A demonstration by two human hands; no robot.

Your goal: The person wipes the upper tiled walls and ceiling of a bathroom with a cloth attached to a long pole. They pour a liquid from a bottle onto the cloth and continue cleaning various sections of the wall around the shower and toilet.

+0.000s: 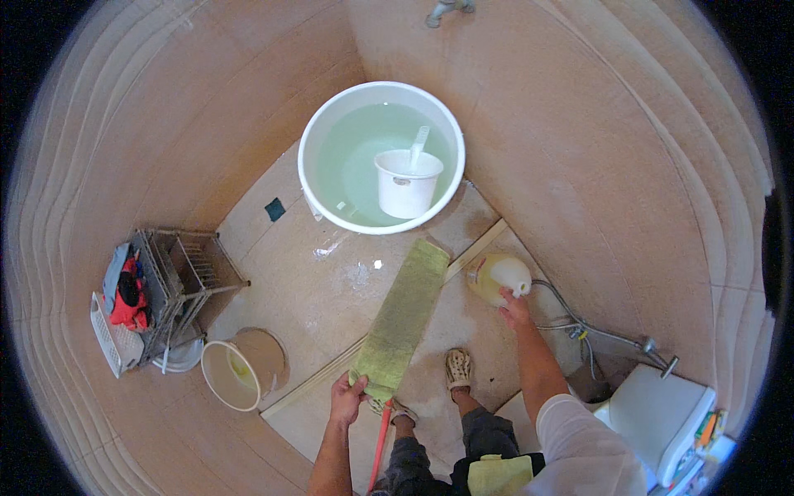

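My left hand point(348, 397) grips the near end of a long flat green mop pad point(404, 316), which stretches away toward the big tub. A red pole point(380, 447) meets the pad's near end beside that hand. Fingers of my right hand point(516, 310) are at the neck of a large plastic jug point(493, 277) of yellowish liquid; whether they close around its handle is hard to see. Ahead stands a round white tub point(305, 180) of water, holding a white bucket point(404, 195) with a clear-handled scoop point(420, 144) in it.
A beige bucket point(273, 356) and a metal rack point(186, 297) with cloths point(129, 294) are at left. A raised floor strip point(310, 375) crosses the tiles. To the right are a hose point(561, 301) by the wall and a toilet tank point(660, 412). A tap point(445, 11) juts from the far wall.
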